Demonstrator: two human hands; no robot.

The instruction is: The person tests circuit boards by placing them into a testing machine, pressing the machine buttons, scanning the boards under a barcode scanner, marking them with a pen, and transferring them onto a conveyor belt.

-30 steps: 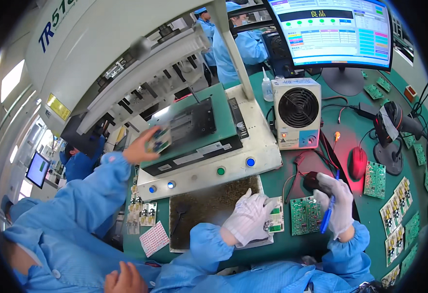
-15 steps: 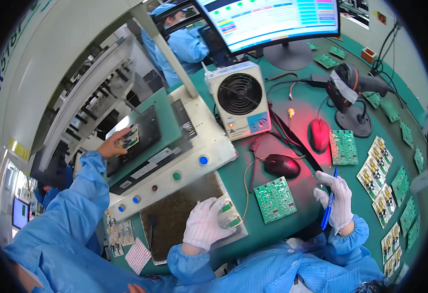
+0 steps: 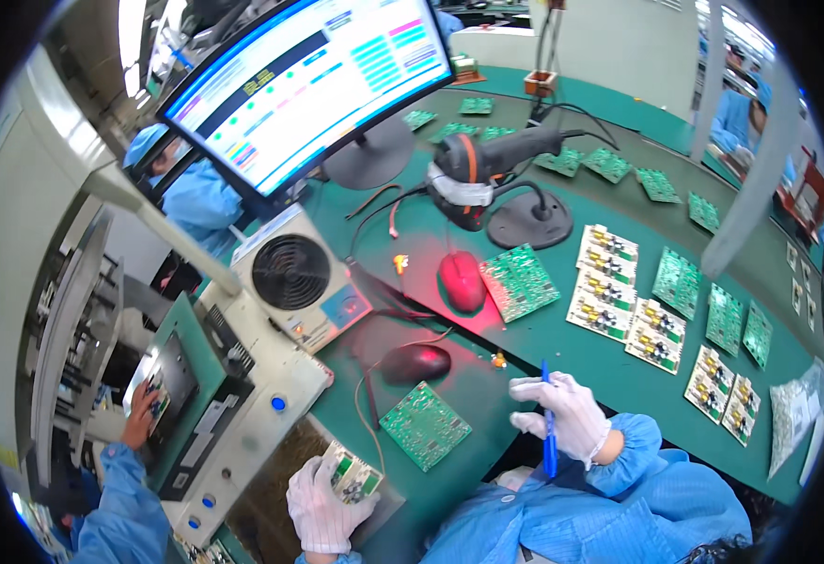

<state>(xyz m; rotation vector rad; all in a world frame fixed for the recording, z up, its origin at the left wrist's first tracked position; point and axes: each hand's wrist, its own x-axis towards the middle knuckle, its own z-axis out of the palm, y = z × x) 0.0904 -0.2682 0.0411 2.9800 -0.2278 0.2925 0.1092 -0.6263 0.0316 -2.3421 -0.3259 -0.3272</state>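
My left hand (image 3: 322,508), in a white glove, is closed on a small pale circuit board (image 3: 363,487) with green patches, over the edge of a brown plate. Between the gloved fingers of my right hand (image 3: 573,420) a blue pen (image 3: 550,456) stands nearly upright. Those fingers are bent, and the hand hovers near the table's front edge. A square green circuit board (image 3: 426,426) lies between my hands, below a black mouse (image 3: 415,364). To the left, a co-worker's bare hand (image 3: 137,418) holds a small board at a machine's dark panel.
A fan unit (image 3: 290,273) stands at left, under a tilted monitor (image 3: 318,85). A scanner on a stand (image 3: 529,221) sits beyond a red-lit mouse (image 3: 462,282). Pale component boards (image 3: 654,336) and green boards (image 3: 677,282) lie at right, with a clear plastic bag (image 3: 792,414).
My view has swung to the right, so the table and machine appear further left. My left hand stays on the small board and the pen stays in my right hand.
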